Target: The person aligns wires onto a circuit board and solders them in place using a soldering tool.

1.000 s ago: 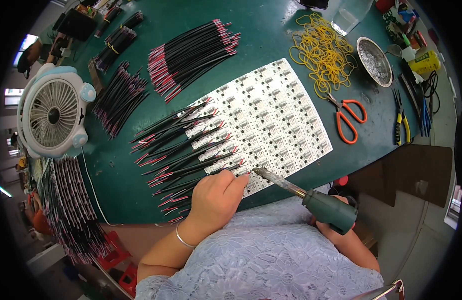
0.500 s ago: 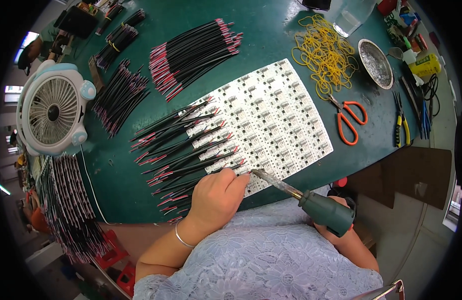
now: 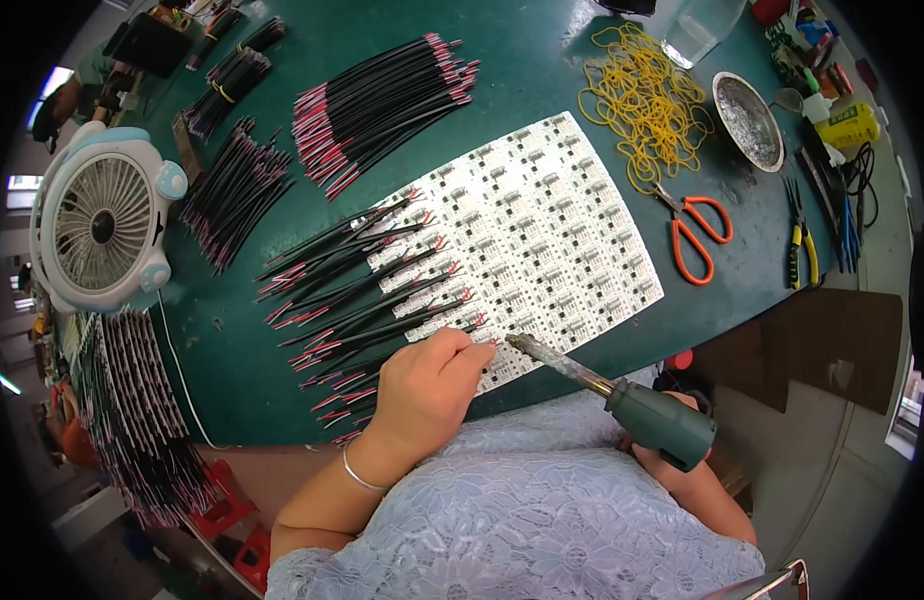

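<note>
A white sheet of circuit boards [image 3: 542, 235] lies on the green table, with black-sleeved wires [image 3: 357, 290] with red and white ends running along its left side. At the sheet's near edge my left hand [image 3: 429, 385] is closed in a pinch on a wire; its red tip pokes out by the thumb and the rest is mostly covered. My right hand [image 3: 672, 455] grips the thick green handle of a soldering iron [image 3: 657, 425], partly hidden behind it. The iron's tip points left over the sheet, a small gap from my left fingertips.
Bundles of black wires [image 3: 382, 110] lie at the back and left, near a white fan [image 3: 102, 228]. Yellow rubber bands [image 3: 642, 100], a metal bowl [image 3: 749, 122], orange-handled scissors [image 3: 697, 240] and yellow-handled pliers [image 3: 802, 245] lie to the right.
The soldering iron has drawn slightly right, widening the gap between its tip and my left fingers. My left hand has shifted a little left and stays pinched.
</note>
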Tool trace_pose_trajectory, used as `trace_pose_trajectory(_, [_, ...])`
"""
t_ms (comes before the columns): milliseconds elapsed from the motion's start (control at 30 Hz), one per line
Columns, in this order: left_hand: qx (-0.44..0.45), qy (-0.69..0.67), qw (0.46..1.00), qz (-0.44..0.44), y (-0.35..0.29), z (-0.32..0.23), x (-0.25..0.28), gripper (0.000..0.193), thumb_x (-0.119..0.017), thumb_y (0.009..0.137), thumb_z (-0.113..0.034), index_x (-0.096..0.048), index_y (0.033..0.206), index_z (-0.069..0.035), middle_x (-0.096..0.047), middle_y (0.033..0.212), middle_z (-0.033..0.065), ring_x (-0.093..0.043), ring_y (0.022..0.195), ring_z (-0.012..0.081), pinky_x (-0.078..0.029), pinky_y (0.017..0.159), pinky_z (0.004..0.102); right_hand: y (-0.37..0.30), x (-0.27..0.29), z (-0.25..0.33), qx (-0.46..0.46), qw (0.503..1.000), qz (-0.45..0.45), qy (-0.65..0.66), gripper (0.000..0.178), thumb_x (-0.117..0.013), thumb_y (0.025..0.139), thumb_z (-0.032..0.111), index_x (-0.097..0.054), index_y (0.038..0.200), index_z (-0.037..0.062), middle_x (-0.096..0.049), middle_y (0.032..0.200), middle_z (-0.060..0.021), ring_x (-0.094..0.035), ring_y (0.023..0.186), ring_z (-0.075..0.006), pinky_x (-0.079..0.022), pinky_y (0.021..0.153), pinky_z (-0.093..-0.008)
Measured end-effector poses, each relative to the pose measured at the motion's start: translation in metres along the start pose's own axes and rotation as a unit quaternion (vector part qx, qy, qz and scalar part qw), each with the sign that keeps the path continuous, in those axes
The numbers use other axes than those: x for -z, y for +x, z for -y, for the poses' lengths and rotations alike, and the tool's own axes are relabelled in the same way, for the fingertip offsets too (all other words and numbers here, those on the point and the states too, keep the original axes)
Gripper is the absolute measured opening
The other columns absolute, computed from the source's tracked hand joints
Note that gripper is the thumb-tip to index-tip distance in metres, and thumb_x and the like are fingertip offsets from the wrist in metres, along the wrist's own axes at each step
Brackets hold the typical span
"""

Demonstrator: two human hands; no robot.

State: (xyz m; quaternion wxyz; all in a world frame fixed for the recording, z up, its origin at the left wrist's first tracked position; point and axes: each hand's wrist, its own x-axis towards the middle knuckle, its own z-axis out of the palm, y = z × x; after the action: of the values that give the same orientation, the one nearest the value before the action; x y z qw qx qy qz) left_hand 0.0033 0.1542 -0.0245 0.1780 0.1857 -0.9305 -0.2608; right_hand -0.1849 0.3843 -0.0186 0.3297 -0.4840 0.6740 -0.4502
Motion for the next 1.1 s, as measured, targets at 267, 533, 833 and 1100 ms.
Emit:
trace_pose_trajectory(267, [0.005,-0.012,1.0,0.008,0.003,0.0,0.001,0.015,-0.073,0.074,0.0,-0.067,0.086,-0.005,-0.057,0.076,0.006,-0.057,0.059,0.0227,-0.045,0.051,0.0327,0.007,0.007,0.009,0.059,0.993,0.013,-0.099,0.015,-0.064,0.074,0.004,-0.065,0.089,0.0021,-0.065,0.083,-0.0109,-0.063,0.069,-0.0267,-0.05,0.061,-0.0348])
trace_pose_trajectory(533, [0.011,-0.004,1.0,0.014,0.004,-0.002,0.003,0.013,-0.073,0.074,-0.001,-0.067,0.085,-0.005,-0.057,0.076,0.0062,-0.058,0.059,0.023,-0.045,0.051,0.0328,-0.002,0.005,0.007,-0.026,0.999,0.009,-0.025,0.016,-0.064,0.073,0.002,-0.067,0.089,0.0024,-0.067,0.086,-0.0124,-0.066,0.073,-0.0294,-0.054,0.065,-0.0349])
trace_pose_trajectory(833, [0.036,-0.02,0.999,0.031,0.006,0.001,0.005,0.017,-0.072,0.071,0.0,-0.068,0.085,-0.008,-0.06,0.078,0.0048,-0.06,0.062,0.0221,-0.047,0.053,0.0316,-0.006,0.003,0.002,-0.019,1.0,-0.005,0.014,0.019,-0.065,0.072,-0.001,-0.067,0.09,0.0015,-0.068,0.087,-0.0128,-0.066,0.073,-0.03,-0.053,0.065,-0.0363])
trace_pose_trajectory(1100, [0.029,-0.023,0.999,0.034,0.005,0.002,0.005,0.017,-0.073,0.071,0.0,-0.068,0.085,-0.009,-0.06,0.077,0.004,-0.06,0.061,0.0214,-0.047,0.053,0.031,0.001,0.007,0.008,0.059,0.992,0.001,-0.114,0.018,-0.067,0.07,0.001,-0.067,0.088,0.0037,-0.068,0.084,-0.0114,-0.065,0.07,-0.0285,-0.051,0.062,-0.0352])
